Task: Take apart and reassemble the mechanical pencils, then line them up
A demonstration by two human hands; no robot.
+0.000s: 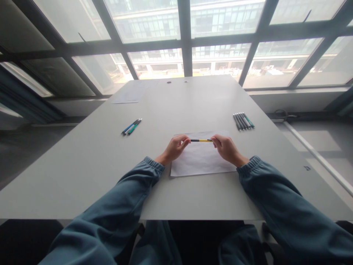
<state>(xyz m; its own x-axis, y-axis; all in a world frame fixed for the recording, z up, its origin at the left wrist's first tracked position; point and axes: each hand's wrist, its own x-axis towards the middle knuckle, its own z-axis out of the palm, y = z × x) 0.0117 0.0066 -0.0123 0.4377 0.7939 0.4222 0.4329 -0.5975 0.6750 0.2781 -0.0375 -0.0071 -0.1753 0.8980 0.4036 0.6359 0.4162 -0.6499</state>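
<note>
A yellow and black pen (202, 140) lies level between my two hands, above a sheet of white paper (204, 162). My left hand (176, 146) is closed on its black end. At the yellow end, my right hand (226, 148) pinches the pen, its fingertips covering the tip of that end. On the right, several pens (243, 121) lie side by side in a row, mostly black, with a green one at the right edge. To the left rests a small group of pens (131, 127), blue and green ones among them.
The white table (82, 176) stretches toward large windows (187, 36). More paper (128, 94) lies at its far left corner. Two small round items, one dark (169, 82), sit near the far edge. A small dark mark (307, 168) shows at the right.
</note>
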